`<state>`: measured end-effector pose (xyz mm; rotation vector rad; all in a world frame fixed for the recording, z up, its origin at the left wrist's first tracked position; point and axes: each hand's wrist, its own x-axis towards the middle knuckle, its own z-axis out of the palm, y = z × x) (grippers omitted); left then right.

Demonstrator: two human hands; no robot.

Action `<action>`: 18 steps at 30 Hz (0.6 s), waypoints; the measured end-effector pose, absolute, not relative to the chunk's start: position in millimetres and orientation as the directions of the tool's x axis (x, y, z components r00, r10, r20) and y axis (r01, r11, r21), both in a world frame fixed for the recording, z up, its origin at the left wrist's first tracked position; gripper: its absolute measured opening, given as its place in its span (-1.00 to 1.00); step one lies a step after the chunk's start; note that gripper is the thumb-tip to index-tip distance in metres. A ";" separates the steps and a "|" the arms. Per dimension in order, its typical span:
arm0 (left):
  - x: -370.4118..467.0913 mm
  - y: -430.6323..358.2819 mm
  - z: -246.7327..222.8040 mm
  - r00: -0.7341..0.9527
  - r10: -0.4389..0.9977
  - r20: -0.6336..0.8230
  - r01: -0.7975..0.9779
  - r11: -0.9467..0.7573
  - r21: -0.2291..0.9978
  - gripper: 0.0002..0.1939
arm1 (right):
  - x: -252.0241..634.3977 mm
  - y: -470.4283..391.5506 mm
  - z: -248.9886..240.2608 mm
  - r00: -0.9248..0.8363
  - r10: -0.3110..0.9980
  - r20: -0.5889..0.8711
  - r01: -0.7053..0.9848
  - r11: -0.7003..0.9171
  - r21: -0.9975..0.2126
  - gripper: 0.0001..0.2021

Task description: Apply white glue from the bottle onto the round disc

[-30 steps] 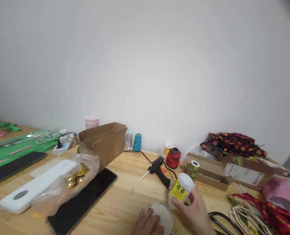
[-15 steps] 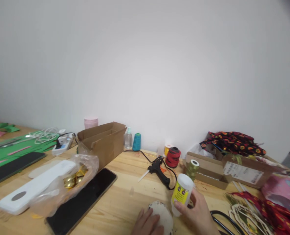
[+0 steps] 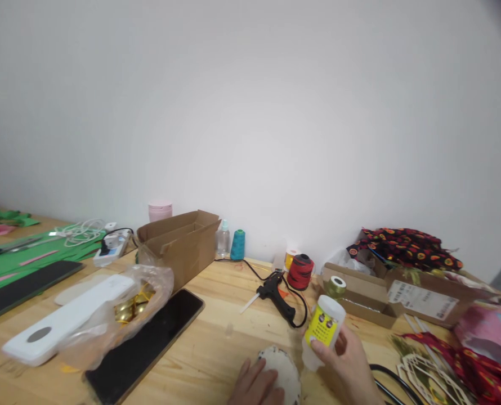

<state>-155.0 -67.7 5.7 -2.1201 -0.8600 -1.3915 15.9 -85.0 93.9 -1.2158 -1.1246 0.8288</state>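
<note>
Fingers of the right hand (image 3: 347, 360) are wrapping round a white bottle (image 3: 323, 332) with a yellow label, holding it tilted above the wooden table (image 3: 217, 343), just right of the black glue gun (image 3: 278, 295). The bottle's base is sitting inside the grip, so how much of it is hidden by the palm is hard to say. The left hand (image 3: 254, 385) is lying flat, fingers together, on a pale round disc (image 3: 281, 372) in front of the glue gun; the lower edge of the frame is cutting off both the wrist and the near part of the disc, so what the disc is cannot be told. It is probably a thin wooden or card piece.

Behind the glue gun a red spool (image 3: 300, 271) is standing, partly covering a yellow one. A gold ribbon roll (image 3: 335, 286) is resting right of the gun against an open cardboard box (image 3: 406, 295) with patterned fabric (image 3: 405, 247) spilling from it. Left of the gun a second cardboard box (image 3: 180, 244) is sitting open, with a teal thread cone (image 3: 237, 245) beside it. Further left, a crumpled clear bag (image 3: 128, 309) is blurring the gold pieces inside it and overlapping a white oblong device (image 3: 65, 318) and a black slab (image 3: 149, 340).
</note>
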 end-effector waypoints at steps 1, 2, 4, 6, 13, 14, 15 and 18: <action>-150.1 -64.8 4.2 0.170 0.190 0.967 0.704 -0.710 0.016 -0.63 | 18.3 -83.8 92.1 0.286 0.936 0.204 0.078 0.190 -0.979 -0.65; -145.6 -62.3 3.6 0.069 0.142 0.988 0.689 -0.722 0.055 -0.61 | 20.5 -82.4 90.3 0.300 0.932 0.206 0.075 0.192 -0.979 -0.65; -138.6 -59.5 4.9 0.024 0.134 0.991 0.694 -0.715 0.080 -0.60 | 24.5 -79.7 87.1 0.314 0.927 0.205 0.060 0.196 -0.979 -0.63; -134.3 -60.8 8.7 0.137 0.222 0.965 0.751 -0.659 0.045 -0.61 | 27.6 -77.3 84.6 0.311 0.929 0.203 0.036 0.202 -0.979 -0.62; -140.5 -66.1 29.0 0.374 0.400 0.837 0.828 -0.551 -0.106 -0.39 | 32.3 -76.7 85.9 0.364 0.910 0.198 0.008 0.209 -0.978 -0.63; -146.6 -64.4 34.5 0.419 0.389 0.821 0.812 -0.564 -0.147 -0.51 | 32.2 -77.4 86.9 0.369 0.908 0.198 0.005 0.211 -0.977 -0.63; -153.7 -62.4 41.0 0.504 0.347 0.791 0.766 -0.603 -0.223 -0.63 | 32.0 -78.1 87.9 0.373 0.906 0.199 0.002 0.213 -0.977 -0.63; -174.1 -58.3 63.0 0.739 0.176 0.650 0.569 -0.680 -0.462 -0.63 | 30.9 -79.4 90.8 0.354 0.910 0.216 0.007 0.228 -0.974 -0.64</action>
